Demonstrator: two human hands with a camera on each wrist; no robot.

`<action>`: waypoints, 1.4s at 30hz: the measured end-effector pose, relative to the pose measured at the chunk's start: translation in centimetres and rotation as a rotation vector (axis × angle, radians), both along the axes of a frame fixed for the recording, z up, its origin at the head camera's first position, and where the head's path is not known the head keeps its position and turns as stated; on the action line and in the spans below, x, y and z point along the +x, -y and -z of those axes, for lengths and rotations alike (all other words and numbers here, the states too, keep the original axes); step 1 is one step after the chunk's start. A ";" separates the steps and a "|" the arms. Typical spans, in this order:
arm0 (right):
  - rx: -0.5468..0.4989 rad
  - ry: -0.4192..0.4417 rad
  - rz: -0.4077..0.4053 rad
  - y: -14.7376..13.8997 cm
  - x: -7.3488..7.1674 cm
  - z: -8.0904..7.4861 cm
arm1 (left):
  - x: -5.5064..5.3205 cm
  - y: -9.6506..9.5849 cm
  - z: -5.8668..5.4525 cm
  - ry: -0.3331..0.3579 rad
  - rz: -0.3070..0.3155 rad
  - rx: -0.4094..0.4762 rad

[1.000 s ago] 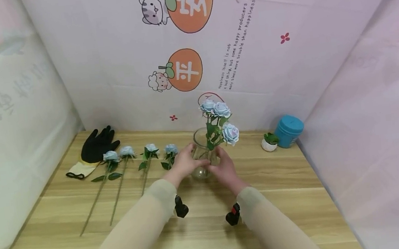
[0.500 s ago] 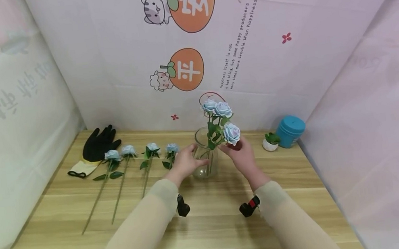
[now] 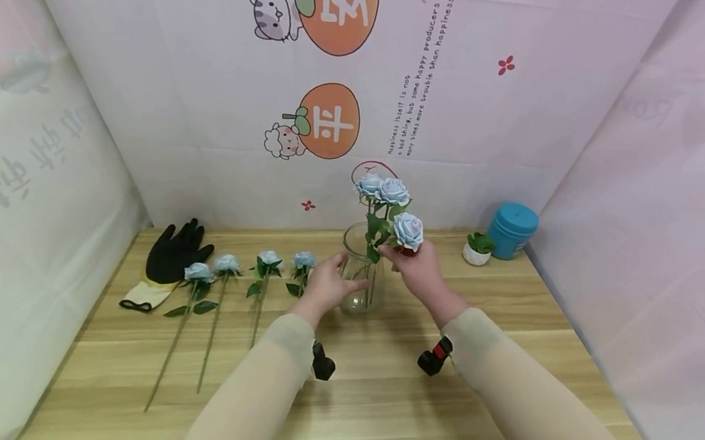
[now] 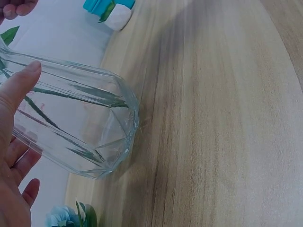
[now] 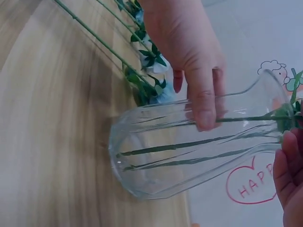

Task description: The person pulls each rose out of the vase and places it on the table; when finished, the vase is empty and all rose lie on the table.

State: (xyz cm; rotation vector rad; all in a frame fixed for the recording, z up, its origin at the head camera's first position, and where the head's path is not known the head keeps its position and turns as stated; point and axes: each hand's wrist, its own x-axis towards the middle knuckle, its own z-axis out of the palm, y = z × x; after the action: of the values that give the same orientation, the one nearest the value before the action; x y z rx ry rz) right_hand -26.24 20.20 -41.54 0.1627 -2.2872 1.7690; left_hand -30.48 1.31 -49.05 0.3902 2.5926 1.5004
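Note:
A clear glass vase point(image 3: 355, 303) stands upright on the wooden table with three pale blue roses in it, their stems visible through the glass in both wrist views. My left hand point(image 3: 326, 289) grips the vase from its left side, the thumb point(image 4: 27, 79) across the front of the glass. At the mouth of the vase, my right hand point(image 3: 421, 274) pinches the lowest rose point(image 3: 408, 230) below its bloom, among the leaves; the bloom covers some of the fingers. The other two roses point(image 3: 392, 191) stand higher, leaning right.
Several loose blue roses point(image 3: 198, 273) lie in a row to the left, stems pointing toward me. Behind them is a black and cream work glove point(image 3: 169, 257). At the back right are a small potted plant point(image 3: 477, 250) and a blue lidded tub point(image 3: 513, 230). Printed cloth walls enclose the table.
My right hand has left the side of the vase, moved right and up, and come in to the lowest rose. My left hand has stayed on the vase.

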 end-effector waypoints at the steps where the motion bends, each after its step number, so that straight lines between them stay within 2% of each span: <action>1: -0.005 -0.008 0.003 0.0 0.1 -0.4 | 0.0 0.0 0.0 0.003 0.001 -0.001; 5: -0.045 -0.052 0.014 0.0 0.3 -2.1 | 0.0 0.0 0.0 0.008 -0.001 -0.006; 10: -0.028 -0.136 0.003 -0.3 0.6 -4.6 | -0.1 0.2 0.0 -0.011 0.006 -0.011; 14: -0.049 -0.264 0.039 -0.6 1.2 -7.8 | -0.3 0.2 0.3 -0.030 0.012 0.003; 17: -0.118 -0.391 0.059 -1.2 1.4 -10.0 | -0.3 0.1 0.5 -0.037 0.004 -0.008; 20: -0.186 -0.463 0.097 -2.3 1.6 -11.6 | -0.2 0.1 0.4 -0.027 -0.008 -0.021; 25: -0.330 -0.434 0.219 -4.8 1.8 -12.5 | 0.2 0.0 0.0 0.015 -0.012 -0.011; 27: -0.336 -0.399 0.269 -5.9 1.5 -12.1 | 0.3 0.0 -0.2 0.025 -0.013 -0.005; 30: -0.252 -0.305 0.339 -7.3 0.7 -10.4 | 0.4 0.0 -0.4 0.028 -0.017 0.000; 33: -0.109 -0.182 0.403 -8.2 -0.2 -7.6 | 0.4 0.0 -0.5 0.025 -0.020 -0.002; 36: 0.049 -0.056 0.431 -8.6 -1.1 -4.0 | 0.5 -0.1 -0.5 0.025 -0.014 -0.003; 39: 0.210 0.087 0.393 -8.7 -1.7 -0.5 | 0.4 -0.1 -0.6 0.026 -0.011 -0.005; 42: 0.310 0.242 0.281 -8.7 -2.1 2.4 | 0.4 0.0 -0.5 0.025 -0.009 -0.009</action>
State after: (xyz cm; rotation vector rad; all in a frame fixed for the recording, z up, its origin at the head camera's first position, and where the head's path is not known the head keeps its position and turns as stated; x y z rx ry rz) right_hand -28.33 28.88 -43.92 -0.3214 -2.5900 1.3531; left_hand -30.07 1.35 -48.51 0.3579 2.5845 1.4864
